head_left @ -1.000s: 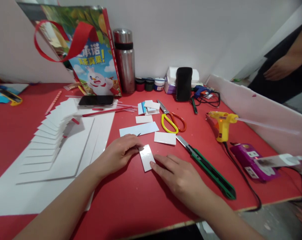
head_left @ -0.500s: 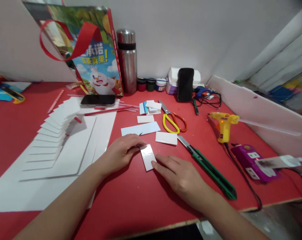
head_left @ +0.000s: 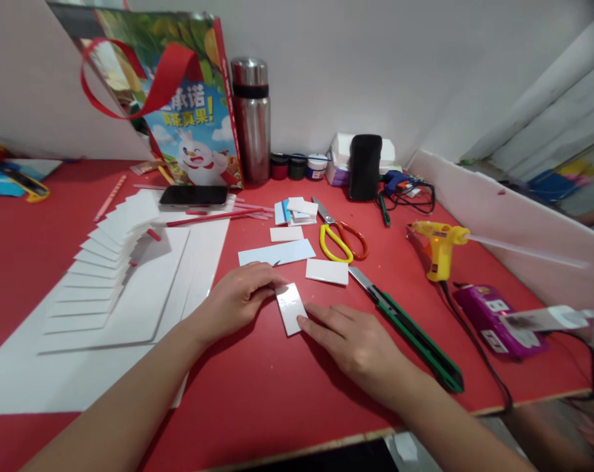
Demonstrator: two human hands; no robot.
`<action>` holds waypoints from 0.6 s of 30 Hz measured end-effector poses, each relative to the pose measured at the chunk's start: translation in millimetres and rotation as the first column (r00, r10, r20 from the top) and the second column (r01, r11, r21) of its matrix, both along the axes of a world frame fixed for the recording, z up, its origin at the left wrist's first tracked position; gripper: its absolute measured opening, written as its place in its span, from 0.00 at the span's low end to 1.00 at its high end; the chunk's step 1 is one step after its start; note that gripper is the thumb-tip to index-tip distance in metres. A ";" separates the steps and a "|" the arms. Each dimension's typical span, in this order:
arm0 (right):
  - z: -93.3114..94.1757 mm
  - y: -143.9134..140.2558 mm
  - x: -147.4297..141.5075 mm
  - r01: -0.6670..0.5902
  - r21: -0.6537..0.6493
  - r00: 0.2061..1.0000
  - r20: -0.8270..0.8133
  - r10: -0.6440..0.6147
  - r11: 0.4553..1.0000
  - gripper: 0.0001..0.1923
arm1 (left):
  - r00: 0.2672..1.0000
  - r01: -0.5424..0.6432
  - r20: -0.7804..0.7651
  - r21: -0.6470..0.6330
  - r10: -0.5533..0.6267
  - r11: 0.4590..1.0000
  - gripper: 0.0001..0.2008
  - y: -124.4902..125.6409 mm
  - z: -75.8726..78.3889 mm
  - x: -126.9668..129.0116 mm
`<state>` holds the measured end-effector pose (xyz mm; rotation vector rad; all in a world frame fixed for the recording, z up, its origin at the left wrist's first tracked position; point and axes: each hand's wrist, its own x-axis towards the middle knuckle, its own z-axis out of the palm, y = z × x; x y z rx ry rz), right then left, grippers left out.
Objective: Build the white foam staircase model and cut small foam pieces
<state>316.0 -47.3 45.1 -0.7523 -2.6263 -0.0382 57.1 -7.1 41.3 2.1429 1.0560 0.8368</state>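
Observation:
A small glossy white board piece [head_left: 290, 313] lies on the red tabletop between my hands. My left hand [head_left: 240, 295] has its fingers curled, the tips at the piece's upper left corner. On the other side, my right hand [head_left: 353, 344] grips the right edge, thumb on top and fingers alongside. Just beyond are another white board rectangle [head_left: 327, 271], a pale blue strip [head_left: 282, 252] partly behind my left hand, and a smaller white piece [head_left: 286, 234]. A green box cutter [head_left: 417, 337] with its blade out rests to the right of my right hand.
Scissors [head_left: 337, 241] lie behind the cutter. At right are a yellow glue gun [head_left: 440, 246] with a glue stick and a purple power unit [head_left: 496, 321]. A stepped white board structure [head_left: 88, 282] stands at left. A steel flask [head_left: 252, 124] and printed bag [head_left: 193, 118] stand behind.
My hands and the white board piece stay practically in place. The view shifts slightly, and part of a person's leg shows more at the lower right.

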 end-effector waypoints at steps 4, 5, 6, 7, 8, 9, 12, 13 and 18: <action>1.1 1.9 0.4 -0.013 -0.003 1.000 -0.005 0.013 1.000 0.19 | 1.000 0.007 0.005 0.026 -0.007 1.000 0.10 0.6 -1.2 -0.2; 1.6 2.2 0.5 -0.014 -0.003 1.000 -0.004 0.014 1.000 0.19 | 1.000 0.012 -0.001 0.039 -0.012 0.999 0.11 0.6 -2.2 -0.4; 2.1 2.4 0.5 -0.013 -0.005 1.000 0.001 0.013 1.000 0.19 | 1.000 0.016 -0.008 0.052 -0.016 0.998 0.12 0.6 -3.3 -0.6; 2.4 2.6 0.6 -0.012 -0.007 1.000 0.007 0.012 1.000 0.18 | 1.000 0.018 -0.015 0.064 -0.017 0.998 0.13 0.6 -4.2 -0.8; 2.6 2.7 0.6 -0.012 -0.009 1.000 0.015 0.012 1.000 0.18 | 1.000 0.017 -0.021 0.073 -0.016 0.997 0.14 0.6 -4.9 -1.0; 2.6 2.8 0.7 -0.012 -0.011 1.000 0.022 0.012 1.000 0.18 | 1.000 0.013 -0.026 0.079 -0.011 0.997 0.14 0.6 -5.0 -1.1; 1.9 3.1 1.1 -0.021 -0.011 0.999 0.025 0.021 1.000 0.17 | 0.999 0.002 -0.035 0.057 0.000 0.998 0.12 0.8 -2.2 -2.0; 1.7 3.2 1.2 -0.023 -0.011 0.999 0.023 0.023 1.000 0.17 | 0.999 0.002 -0.033 0.034 -0.001 0.999 0.12 0.9 -0.7 -2.7; 2.0 3.4 1.1 -0.022 -0.002 0.999 0.029 0.022 1.000 0.17 | 1.000 -0.011 0.007 -0.102 0.012 0.995 0.16 -0.4 3.0 -8.0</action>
